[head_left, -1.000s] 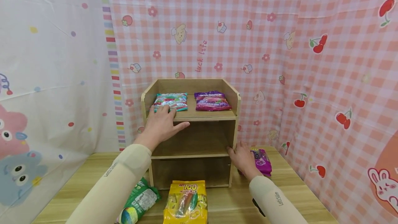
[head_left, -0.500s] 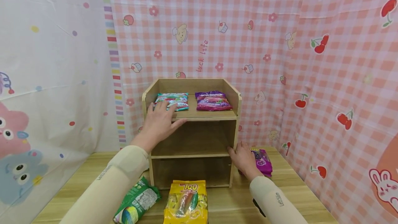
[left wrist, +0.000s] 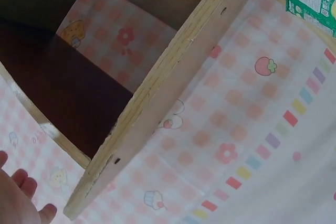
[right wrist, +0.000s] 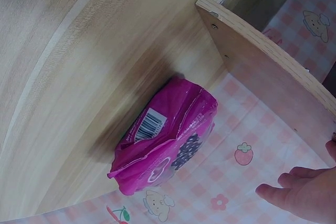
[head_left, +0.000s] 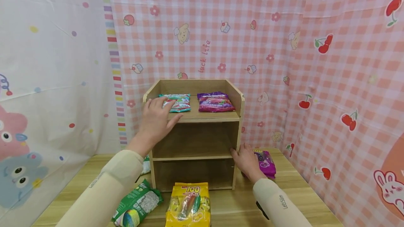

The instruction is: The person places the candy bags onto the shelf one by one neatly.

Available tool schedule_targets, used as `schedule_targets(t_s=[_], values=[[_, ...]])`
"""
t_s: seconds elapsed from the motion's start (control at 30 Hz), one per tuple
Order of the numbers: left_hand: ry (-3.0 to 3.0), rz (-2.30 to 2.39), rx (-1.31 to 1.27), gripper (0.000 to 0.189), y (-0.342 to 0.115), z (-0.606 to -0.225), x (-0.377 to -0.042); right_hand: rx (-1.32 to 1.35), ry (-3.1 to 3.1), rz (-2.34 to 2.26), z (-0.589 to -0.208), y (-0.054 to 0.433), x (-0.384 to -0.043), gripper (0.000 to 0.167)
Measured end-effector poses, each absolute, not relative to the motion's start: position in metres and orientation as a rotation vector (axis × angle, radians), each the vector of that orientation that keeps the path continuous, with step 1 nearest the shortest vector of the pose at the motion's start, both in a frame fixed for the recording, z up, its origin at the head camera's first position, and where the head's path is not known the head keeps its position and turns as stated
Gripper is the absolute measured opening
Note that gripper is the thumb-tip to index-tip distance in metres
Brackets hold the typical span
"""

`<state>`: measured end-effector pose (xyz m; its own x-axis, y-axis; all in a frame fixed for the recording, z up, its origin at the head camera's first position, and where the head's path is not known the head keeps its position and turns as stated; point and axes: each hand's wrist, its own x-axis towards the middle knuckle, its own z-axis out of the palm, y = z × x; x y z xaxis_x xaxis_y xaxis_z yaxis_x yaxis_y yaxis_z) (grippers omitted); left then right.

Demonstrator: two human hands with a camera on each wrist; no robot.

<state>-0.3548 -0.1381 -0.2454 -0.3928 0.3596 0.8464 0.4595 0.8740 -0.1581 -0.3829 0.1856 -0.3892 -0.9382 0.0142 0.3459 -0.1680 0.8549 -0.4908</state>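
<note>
My left hand (head_left: 156,123) is raised at the left front of the wooden shelf unit's (head_left: 195,158) top tier. Its fingers are extended and hide the left end of a teal candy bag (head_left: 181,103); contact with the bag cannot be made out. To the right on that tier lies a purple candy bag (head_left: 215,102). My right hand (head_left: 247,160) is by the unit's right side panel (right wrist: 283,72). Its thumb is at the panel's front edge, and its other fingers reach out straight along the outside. A magenta candy bag (right wrist: 168,135) is beyond this hand.
A yellow candy bag (head_left: 188,204) is on the wooden table (head_left: 240,207) in front of the unit. Left of it lies a green bag (head_left: 139,204). Another green and white pack (head_left: 146,165) shows partly behind my left forearm. Patterned cloth (head_left: 202,27) hangs behind and at both sides.
My left hand has shifted left and slightly up, and the pack beside the unit's left side has come into view. My right hand and the bags have stayed in place.
</note>
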Motion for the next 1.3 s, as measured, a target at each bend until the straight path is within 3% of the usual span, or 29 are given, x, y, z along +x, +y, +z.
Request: schedule_targets(t_s=[0.37,0.67,1.3], values=[[-1.79,-0.159,-0.584,0.05,-0.156,-0.241,-0.348,0.128,-2.682,0.731,-0.386,0.186,-0.388,0.045],[-1.777,-0.259,-0.428,0.053,-0.18,-0.246,-0.351,0.131,-2.676,0.739,-0.385,0.188,-0.387,0.041],[-2.202,-0.564,0.029,0.063,-0.262,-0.296,-0.348,0.118,-2.708,0.781,-0.391,0.187,-0.386,0.062]])
